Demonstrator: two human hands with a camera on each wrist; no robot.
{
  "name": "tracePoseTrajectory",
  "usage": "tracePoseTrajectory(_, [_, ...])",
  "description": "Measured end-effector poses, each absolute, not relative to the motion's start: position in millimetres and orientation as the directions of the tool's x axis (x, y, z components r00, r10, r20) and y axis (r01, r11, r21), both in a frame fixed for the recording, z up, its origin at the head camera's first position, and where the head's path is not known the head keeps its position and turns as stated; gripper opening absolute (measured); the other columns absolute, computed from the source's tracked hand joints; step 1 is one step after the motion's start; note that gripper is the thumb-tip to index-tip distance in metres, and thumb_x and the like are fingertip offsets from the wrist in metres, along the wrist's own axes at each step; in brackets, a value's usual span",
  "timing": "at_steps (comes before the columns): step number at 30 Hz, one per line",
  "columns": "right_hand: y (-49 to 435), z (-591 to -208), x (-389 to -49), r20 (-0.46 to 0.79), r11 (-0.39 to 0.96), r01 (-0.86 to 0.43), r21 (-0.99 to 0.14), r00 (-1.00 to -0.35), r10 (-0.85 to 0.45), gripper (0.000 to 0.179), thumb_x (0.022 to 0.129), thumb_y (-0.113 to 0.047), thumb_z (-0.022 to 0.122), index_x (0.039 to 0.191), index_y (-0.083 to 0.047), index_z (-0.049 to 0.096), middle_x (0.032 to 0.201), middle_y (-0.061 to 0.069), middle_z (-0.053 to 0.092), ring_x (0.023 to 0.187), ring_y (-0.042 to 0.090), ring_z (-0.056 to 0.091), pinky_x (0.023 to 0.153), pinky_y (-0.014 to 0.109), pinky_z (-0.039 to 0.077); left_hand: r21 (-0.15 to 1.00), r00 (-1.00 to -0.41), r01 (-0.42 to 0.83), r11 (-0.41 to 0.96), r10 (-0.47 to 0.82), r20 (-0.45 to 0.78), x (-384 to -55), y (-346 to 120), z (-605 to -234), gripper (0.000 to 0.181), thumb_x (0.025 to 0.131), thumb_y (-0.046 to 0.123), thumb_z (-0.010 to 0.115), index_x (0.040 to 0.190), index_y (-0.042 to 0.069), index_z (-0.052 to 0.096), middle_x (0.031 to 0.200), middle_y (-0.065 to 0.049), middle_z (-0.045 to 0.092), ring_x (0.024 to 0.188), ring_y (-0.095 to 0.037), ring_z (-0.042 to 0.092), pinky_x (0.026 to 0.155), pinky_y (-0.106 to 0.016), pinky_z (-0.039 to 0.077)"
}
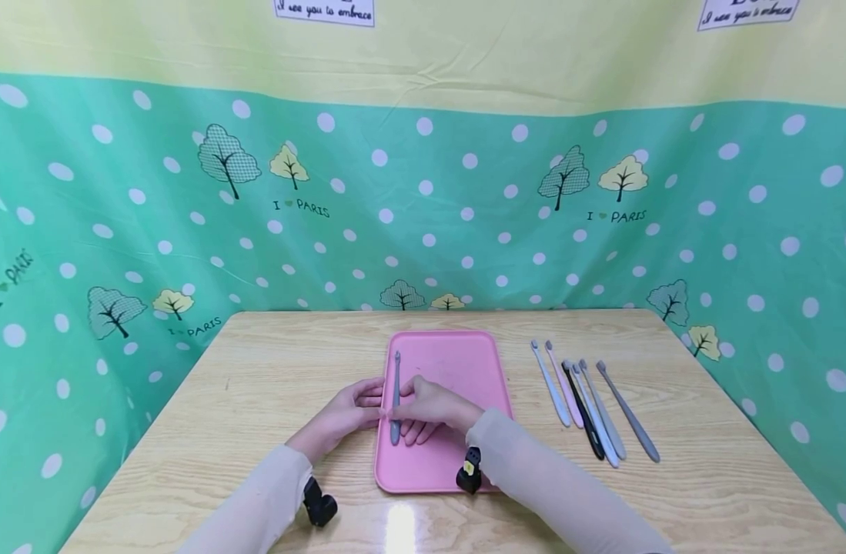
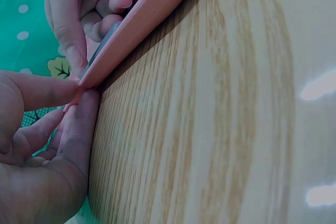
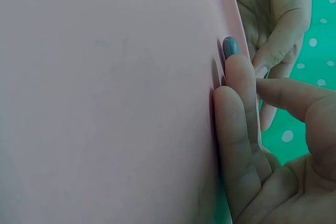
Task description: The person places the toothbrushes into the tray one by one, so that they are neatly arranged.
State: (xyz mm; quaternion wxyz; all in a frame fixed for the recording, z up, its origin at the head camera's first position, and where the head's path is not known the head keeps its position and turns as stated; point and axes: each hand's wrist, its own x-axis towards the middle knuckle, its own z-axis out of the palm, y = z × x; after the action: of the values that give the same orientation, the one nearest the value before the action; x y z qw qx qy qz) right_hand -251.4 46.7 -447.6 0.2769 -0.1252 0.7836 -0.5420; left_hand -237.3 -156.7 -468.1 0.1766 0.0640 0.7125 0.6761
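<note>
A grey toothbrush (image 1: 396,435) lies lengthwise along the left side of a pink tray (image 1: 450,469), its head pointing to the far end. My left hand (image 1: 344,415) holds the tray's left rim, thumb on the edge and fingers along the outer side, as the left wrist view shows. Over the toothbrush's middle, my right hand (image 1: 433,408) reaches in from the right. Its fingers (image 3: 231,124) are on the inner side of the handle and its thumb (image 3: 294,98) is at the rim side. They partly hide the toothbrush, whose rounded end (image 3: 230,46) peeks out.
Right of the tray, several toothbrushes lie side by side, among them a blue one (image 1: 551,385), a pink one (image 1: 564,385), a black one (image 1: 585,415) and a dark grey one (image 1: 629,412). The wooden table (image 1: 284,346) ends at a green dotted curtain (image 1: 464,200).
</note>
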Motion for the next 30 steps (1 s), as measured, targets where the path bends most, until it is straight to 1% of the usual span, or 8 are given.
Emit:
tracePoseTrajectory(8, [48.4, -446.9, -251.2, -0.3, 0.38, 0.108, -0.919, -0.817, -0.493, 0.048, 0.091, -0.023, 0.074, 0.12, 0.003, 0.045, 0.079, 0.021, 0.07, 0.056, 0.021, 0.069, 0.049, 0.031, 0.061, 0.984, -0.934, -0.157, 0.08, 0.312, -0.175, -238.2, -156.4, -468.3, 0.067, 0.091, -0.009, 0.063, 0.152, -0.005, 0.033, 0.14, -0.027, 0.047, 0.121, -0.032, 0.055, 0.095, -0.039, 0.057])
tracePoseTrajectory(14, [55.0, -447.3, -250.8, -0.298, 0.391, 0.1, -0.915, -0.821, -0.487, 0.055, 0.09, -0.024, 0.075, 0.127, 0.003, 0.043, 0.081, 0.019, 0.071, 0.06, 0.025, 0.07, 0.052, 0.034, 0.062, 0.983, -0.937, -0.165, 0.083, 0.299, -0.182, -238.0, -155.3, -467.8, 0.066, 0.091, -0.008, 0.063, 0.151, -0.005, 0.035, 0.139, -0.026, 0.048, 0.12, -0.031, 0.056, 0.095, -0.038, 0.057])
tracePoseTrajectory(18, [63.5, -446.8, -251.4, -0.301, 0.397, 0.097, -0.913, -0.817, -0.493, 0.056, 0.091, -0.024, 0.074, 0.13, 0.001, 0.043, 0.081, 0.019, 0.071, 0.062, 0.026, 0.071, 0.052, 0.033, 0.062, 0.983, -0.939, -0.165, 0.085, 0.292, -0.183, -237.5, -154.4, -467.2, 0.067, 0.09, -0.008, 0.063, 0.151, -0.005, 0.036, 0.139, -0.026, 0.047, 0.12, -0.031, 0.056, 0.095, -0.038, 0.057])
tracePoseTrajectory(23, [78.9, -443.2, -251.4, -0.294, 0.418, 0.066, -0.906, -0.81, -0.508, 0.054, 0.094, -0.024, 0.07, 0.133, 0.001, 0.042, 0.08, 0.017, 0.072, 0.063, 0.027, 0.072, 0.053, 0.034, 0.062, 0.982, -0.936, -0.172, 0.078, 0.298, -0.188, -236.8, -153.9, -467.1, 0.067, 0.091, -0.008, 0.063, 0.151, -0.004, 0.035, 0.14, -0.026, 0.046, 0.121, -0.033, 0.055, 0.096, -0.038, 0.057])
tracePoseTrajectory(30, [101.0, -432.8, -248.0, -0.267, 0.451, 0.006, -0.893, -0.812, -0.519, 0.057, 0.094, -0.025, 0.069, 0.135, 0.004, 0.041, 0.082, 0.015, 0.071, 0.065, 0.028, 0.071, 0.056, 0.037, 0.063, 0.981, -0.937, -0.173, 0.086, 0.292, -0.191, -236.8, -154.6, -467.3, 0.065, 0.092, -0.009, 0.061, 0.151, -0.004, 0.035, 0.14, -0.025, 0.046, 0.121, -0.032, 0.055, 0.095, -0.037, 0.058])
